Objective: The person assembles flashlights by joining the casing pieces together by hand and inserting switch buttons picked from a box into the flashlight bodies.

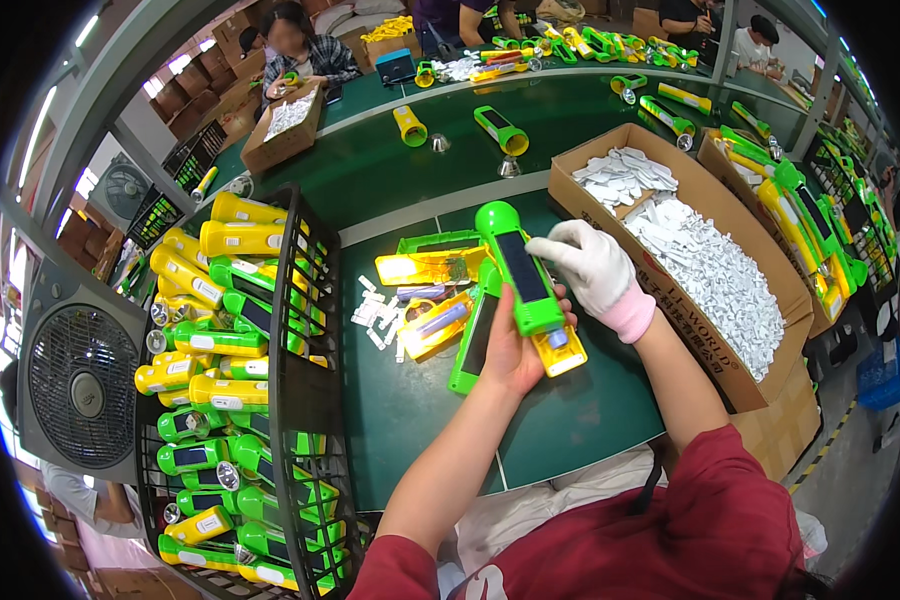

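My bare left hand (518,355) is wrapped round a green flashlight casing (522,268) with a dark solar panel. A yellow casing part (560,352) with a pale cylinder shows at its lower end. My right hand (595,265), in a white glove, has its fingers bent together at the casing's right edge; whatever they pinch is too small to make out. Beneath the held flashlight lies another green casing (478,335) with a dark panel. To its left are a yellow casing half (438,325) holding a pale cylinder, another yellow casing (425,267), and small white pieces (375,312).
A black crate (288,400) of green and yellow flashlights stands at the left, beside a fan (82,385). At the right is a cardboard box (705,335) of white parts. Flashlights and reflectors lie on the green belt (370,190) ahead; co-workers sit beyond.
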Tool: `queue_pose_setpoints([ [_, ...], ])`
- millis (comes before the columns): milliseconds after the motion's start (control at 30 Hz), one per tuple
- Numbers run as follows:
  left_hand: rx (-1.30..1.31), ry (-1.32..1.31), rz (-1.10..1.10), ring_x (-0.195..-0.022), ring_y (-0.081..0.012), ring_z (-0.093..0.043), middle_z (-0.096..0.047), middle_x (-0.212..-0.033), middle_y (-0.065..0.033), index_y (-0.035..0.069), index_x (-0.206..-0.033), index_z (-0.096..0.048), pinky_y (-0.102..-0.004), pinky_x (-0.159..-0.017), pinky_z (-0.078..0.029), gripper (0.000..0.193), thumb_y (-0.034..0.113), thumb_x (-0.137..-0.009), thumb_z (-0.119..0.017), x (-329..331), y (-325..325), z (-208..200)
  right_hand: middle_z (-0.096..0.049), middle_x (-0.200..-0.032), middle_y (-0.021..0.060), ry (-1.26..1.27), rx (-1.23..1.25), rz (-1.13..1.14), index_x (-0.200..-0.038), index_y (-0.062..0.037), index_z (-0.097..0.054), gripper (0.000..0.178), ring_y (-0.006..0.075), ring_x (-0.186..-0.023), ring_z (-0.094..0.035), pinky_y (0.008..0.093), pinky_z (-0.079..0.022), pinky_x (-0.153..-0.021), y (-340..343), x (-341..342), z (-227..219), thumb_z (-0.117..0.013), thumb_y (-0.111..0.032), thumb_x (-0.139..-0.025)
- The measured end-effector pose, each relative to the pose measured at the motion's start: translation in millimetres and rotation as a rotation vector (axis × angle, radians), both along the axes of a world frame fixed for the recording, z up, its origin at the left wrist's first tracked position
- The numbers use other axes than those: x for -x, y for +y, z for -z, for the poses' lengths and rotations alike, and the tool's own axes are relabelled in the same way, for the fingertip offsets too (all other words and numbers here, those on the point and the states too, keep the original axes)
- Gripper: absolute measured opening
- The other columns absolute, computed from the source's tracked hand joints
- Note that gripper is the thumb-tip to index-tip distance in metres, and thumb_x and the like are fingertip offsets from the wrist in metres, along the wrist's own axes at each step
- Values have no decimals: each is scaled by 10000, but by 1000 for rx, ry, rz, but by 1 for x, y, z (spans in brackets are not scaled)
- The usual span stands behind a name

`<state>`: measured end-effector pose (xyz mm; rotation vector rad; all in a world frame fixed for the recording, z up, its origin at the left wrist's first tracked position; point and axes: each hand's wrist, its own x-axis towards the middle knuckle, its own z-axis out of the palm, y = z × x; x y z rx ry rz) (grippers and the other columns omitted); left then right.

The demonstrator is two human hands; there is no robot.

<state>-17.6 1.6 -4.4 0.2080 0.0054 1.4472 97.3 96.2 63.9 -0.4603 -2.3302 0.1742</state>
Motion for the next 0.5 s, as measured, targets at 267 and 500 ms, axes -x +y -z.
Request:
queue_pose_setpoints([
  [267, 115, 593, -358, -1122, -193, -482, -456, -1235, -49, 160, -1354, -257, -385, -915, -433, 591, 405, -898, -543, -12, 9, -1, -581, -895, 163, 111, 319, -18, -1068, -55, -543, 259, 361, -806, -588, 442, -457, -719, -14, -6, 8, -488, -218, -875],
  [500, 149, 529, -343, -1157, -205, -459, -419, -1263, -68, 155, -1379, -182, -379, -953, -418, 736, 403, -845, -624, -10, 8, 8, -534, -1061, 232, -128, 513, 29, -1203, -30, -421, 543, 407, -923, -561, 465, -444, -806, -34, -10, -4, -561, -334, -775],
])
